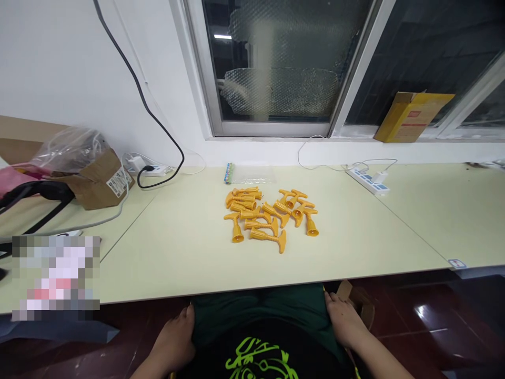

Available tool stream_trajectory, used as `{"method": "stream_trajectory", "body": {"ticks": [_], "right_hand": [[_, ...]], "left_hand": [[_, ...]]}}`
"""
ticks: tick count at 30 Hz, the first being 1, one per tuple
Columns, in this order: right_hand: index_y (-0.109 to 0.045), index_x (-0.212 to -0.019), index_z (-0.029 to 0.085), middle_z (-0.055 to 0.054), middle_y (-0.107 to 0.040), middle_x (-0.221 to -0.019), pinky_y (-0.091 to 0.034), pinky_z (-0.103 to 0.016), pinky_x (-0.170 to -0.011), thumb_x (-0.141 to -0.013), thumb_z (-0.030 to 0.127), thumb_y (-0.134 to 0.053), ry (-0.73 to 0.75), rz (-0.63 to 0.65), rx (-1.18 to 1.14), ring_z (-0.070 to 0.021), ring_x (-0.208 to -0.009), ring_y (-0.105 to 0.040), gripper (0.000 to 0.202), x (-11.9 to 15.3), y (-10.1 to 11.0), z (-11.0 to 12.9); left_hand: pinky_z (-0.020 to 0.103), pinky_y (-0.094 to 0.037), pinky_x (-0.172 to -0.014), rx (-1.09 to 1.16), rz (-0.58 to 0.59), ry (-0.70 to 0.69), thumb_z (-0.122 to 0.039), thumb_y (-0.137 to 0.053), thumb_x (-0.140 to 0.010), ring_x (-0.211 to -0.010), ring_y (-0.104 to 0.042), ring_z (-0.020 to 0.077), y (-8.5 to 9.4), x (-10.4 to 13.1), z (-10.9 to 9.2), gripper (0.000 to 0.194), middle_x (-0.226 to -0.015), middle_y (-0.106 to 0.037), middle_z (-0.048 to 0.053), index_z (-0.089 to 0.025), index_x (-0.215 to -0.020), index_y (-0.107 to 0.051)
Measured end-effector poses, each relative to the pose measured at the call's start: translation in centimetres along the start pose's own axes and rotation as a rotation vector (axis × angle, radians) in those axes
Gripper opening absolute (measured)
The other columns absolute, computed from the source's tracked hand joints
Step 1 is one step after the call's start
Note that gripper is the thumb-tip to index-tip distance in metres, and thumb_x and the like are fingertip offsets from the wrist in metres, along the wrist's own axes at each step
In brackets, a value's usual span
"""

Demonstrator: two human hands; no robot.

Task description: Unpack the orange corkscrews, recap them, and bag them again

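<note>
Below the table's front edge, at the left side of the dark green cloth (256, 305) over the lap, is my left hand (177, 334), its fingers curled. On the cloth's right side my right hand (346, 318) is also curled, fingers pointing down and inward. What either hand grips is hidden. Apart from both hands, a loose group of several yellow plastic T-handled pieces (268, 236) lies on the table, each with a flared, cup-like end. Some overlap at the back left of the group. One piece (236, 231) stands out at its left front.
A clear plastic bag (252, 173) with a coloured strip lies behind the pieces. Power strips stand at right (366, 181) and left (158, 170), near a black cable (145, 100). An open cardboard box (98, 181) occupies the left; a yellow carton (412, 118) leans against the window.
</note>
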State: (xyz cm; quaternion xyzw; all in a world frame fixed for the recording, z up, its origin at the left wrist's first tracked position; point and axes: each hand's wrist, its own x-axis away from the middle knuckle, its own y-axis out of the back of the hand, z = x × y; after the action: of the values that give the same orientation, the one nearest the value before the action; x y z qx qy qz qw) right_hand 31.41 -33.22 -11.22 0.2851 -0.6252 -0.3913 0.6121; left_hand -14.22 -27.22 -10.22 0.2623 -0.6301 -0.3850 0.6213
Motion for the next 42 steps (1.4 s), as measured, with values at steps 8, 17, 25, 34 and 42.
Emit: {"method": "stream_trajectory", "body": {"ticks": [8,17,25,34,42], "right_hand": [[-0.042,-0.16,0.01,-0.027,-0.05,-0.153,-0.038,-0.044,-0.113,-0.082,0.008,-0.055,-0.001,0.009,0.0,-0.0354,-0.138,-0.054,0.079,-0.1,-0.1,-0.1],[-0.043,-0.159,0.007,-0.027,-0.052,-0.151,-0.04,-0.043,-0.112,-0.083,0.004,-0.051,0.002,-0.016,0.013,-0.0339,-0.135,-0.057,0.077,-0.3,-0.7,-0.4],[-0.037,-0.164,0.012,-0.024,-0.046,-0.158,-0.034,-0.044,-0.121,-0.079,0.012,-0.06,0.039,0.003,-0.159,-0.0365,-0.148,-0.044,0.088,2.6,1.7,0.5],[-0.069,-0.132,0.029,-0.008,-0.072,-0.121,-0.051,-0.036,-0.103,-0.097,0.037,-0.063,0.641,-0.02,-0.653,-0.023,-0.113,-0.067,0.037,9.2,14.6,1.6],[-0.052,-0.07,0.021,0.008,-0.039,-0.053,-0.028,-0.024,-0.052,-0.084,0.063,-0.075,0.402,-0.653,-0.677,-0.0102,-0.052,-0.035,0.05,-1.5,22.7,1.0]], "left_hand": [[0.04,-0.041,-0.112,0.057,-0.005,-0.006,0.002,-0.052,-0.068,-0.134,-0.06,0.0304,0.4,0.3,-0.1,0.084,-0.15,-0.055,0.024,-0.004,-0.151,-0.044],[0.038,-0.042,-0.111,0.026,0.011,0.002,0.001,-0.052,-0.068,-0.135,-0.059,0.03,0.6,0.3,-0.2,0.086,-0.152,-0.053,0.024,-0.005,-0.153,-0.043],[0.049,-0.039,-0.116,-0.02,0.03,0.041,-0.001,-0.049,-0.074,-0.138,-0.056,0.0343,1.7,2.9,-1.4,0.085,-0.155,-0.052,0.026,-0.003,-0.159,-0.04],[0.029,-0.053,-0.087,0.477,-0.135,-0.455,-0.037,-0.046,-0.098,-0.094,-0.069,0.0202,14.5,7.3,-2.5,0.029,-0.103,-0.076,0.001,-0.03,-0.1,-0.074],[0.025,-0.036,-0.056,0.663,-0.895,-0.318,-0.054,-0.064,-0.09,-0.053,-0.045,0.0118,25.4,1.6,-4.4,0.038,-0.055,-0.049,-0.005,-0.02,-0.074,-0.06]]}}
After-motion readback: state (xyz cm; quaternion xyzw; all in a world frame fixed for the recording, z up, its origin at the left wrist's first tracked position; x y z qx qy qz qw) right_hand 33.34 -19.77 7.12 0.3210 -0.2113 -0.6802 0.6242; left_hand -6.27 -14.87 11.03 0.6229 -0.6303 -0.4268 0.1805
